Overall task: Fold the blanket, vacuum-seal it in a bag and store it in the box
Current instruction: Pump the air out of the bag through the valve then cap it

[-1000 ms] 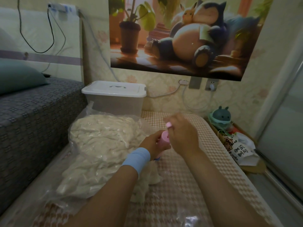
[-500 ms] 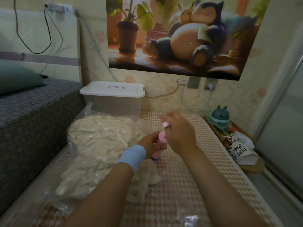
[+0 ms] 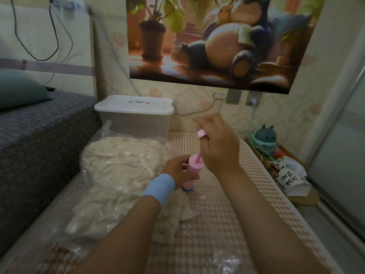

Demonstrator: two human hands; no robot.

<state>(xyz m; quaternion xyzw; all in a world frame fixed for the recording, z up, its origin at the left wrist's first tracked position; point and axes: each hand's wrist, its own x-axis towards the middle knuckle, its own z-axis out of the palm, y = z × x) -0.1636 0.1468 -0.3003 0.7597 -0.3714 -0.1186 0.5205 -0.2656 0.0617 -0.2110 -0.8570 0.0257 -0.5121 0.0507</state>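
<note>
The fingers of the left hand (image 3: 175,172) were curled round the barrel of the pink hand pump (image 3: 194,171) and held it upright. The fingers of the right hand (image 3: 219,149) were closed on the pump handle (image 3: 201,133). The handle stood above the barrel, with a length of pink rod (image 3: 198,156) exposed between them.

The houndstooth mat (image 3: 227,224) carried the task items. The clear vacuum bag (image 3: 107,131) lay along its left side, its plastic wrinkled over the cream blanket (image 3: 118,165) bunched inside. The storage box (image 3: 136,123), translucent with its white lid in place, stood at the far end of the mat by the wall, just behind the bag. A blue wristband (image 3: 159,186) was noted on the left wrist. The pump's lower end met a small blue fitting (image 3: 187,189) at the bag's right edge, beside the blanket.
</note>
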